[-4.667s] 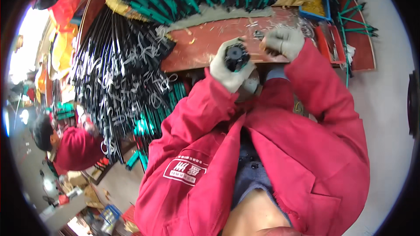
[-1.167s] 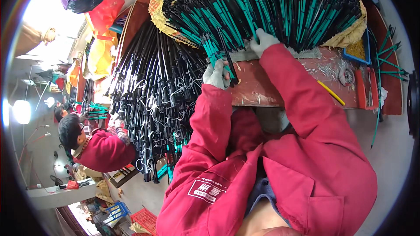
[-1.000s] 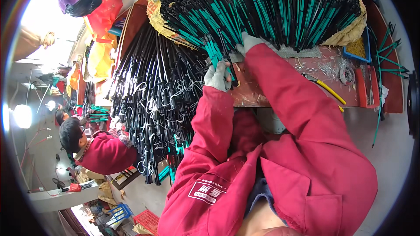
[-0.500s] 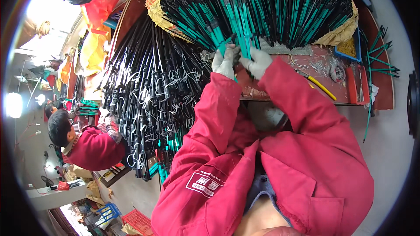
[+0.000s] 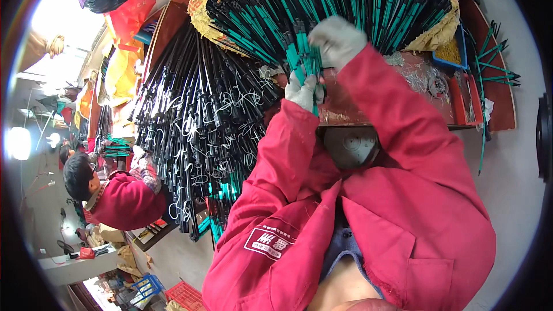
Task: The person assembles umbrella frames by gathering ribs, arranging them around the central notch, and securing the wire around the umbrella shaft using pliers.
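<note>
My left hand, in a whitish glove, is closed around the lower part of a small bundle of thin green-and-black rods held upright over the bench. My right hand, gloved too, is raised beside the bundle's upper end. Its fingers curl down and are partly hidden and blurred, so what they grip, if anything, does not show. Behind both hands, a big heap of similar green-and-black rods fans out on yellow sacking.
Black rod assemblies with white strings lie in a pile to the left. On the right are a red tray, a blue bin of small yellowish bits and loose green rods. A co-worker in dark red sits at far left.
My left hand has lowered slightly and now holds the rods in one bundle. My right hand, which gripped green rods low down, has risen to the bundle's upper end. My right sleeve now hides the yellow-handled tool.
</note>
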`<state>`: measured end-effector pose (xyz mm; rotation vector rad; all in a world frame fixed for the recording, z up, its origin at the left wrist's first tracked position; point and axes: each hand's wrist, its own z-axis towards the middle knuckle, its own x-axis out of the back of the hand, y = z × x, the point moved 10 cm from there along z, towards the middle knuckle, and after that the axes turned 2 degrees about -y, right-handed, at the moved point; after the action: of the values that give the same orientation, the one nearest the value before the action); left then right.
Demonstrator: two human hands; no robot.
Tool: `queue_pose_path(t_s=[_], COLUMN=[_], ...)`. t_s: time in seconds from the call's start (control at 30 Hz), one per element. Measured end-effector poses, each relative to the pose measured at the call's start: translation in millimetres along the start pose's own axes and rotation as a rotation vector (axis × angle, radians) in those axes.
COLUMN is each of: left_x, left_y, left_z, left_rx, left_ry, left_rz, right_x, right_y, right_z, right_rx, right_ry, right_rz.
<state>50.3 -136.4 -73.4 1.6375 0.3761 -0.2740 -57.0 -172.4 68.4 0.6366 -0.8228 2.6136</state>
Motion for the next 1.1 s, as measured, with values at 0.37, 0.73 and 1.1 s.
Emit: queue_pose_path(t_s=[0.37, 0.73, 1.1], left_x=[-29.9, -36.5, -48.5], left_y=[17.1, 14.4, -12.3], left_z=[-37.8, -51.2, -7.8], left_rx=[0.000, 0.031, -0.060], left_ry=[-0.115, -0.189, -0.065], left_rz=[0.055, -0.185, -0.074], right_x=[6.4, 149.2, 21.6], right_y=[-31.5, 47.7, 60.5], right_z=[3.4, 19.3, -20.1], right_rx=[0.046, -0.652, -0.824], right_ry=[-0.351, -0.044, -0.190], right_rz=[0.040, -0.162, 0.446])
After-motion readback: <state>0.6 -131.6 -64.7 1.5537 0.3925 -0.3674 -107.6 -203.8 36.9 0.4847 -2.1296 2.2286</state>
